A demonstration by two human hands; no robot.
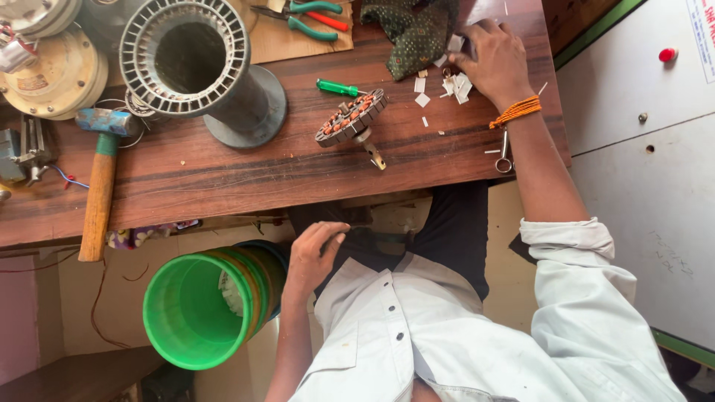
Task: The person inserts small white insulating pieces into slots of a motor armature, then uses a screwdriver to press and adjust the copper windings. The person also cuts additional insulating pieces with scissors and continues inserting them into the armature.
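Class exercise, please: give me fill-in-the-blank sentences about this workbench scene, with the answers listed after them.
1. The right hand rests among white paper scraps on the ____ table.
2. The hammer on the table has a ____ head.
3. Beside the left hand, below the table edge, is a ____ bucket.
4. The right wrist wears an ____ beaded band.

Missing words: wooden; blue; green; orange.

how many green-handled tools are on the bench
2: a green-handled screwdriver beside the wound stator, and green-handled pliers at the far edge. Others may be hidden.
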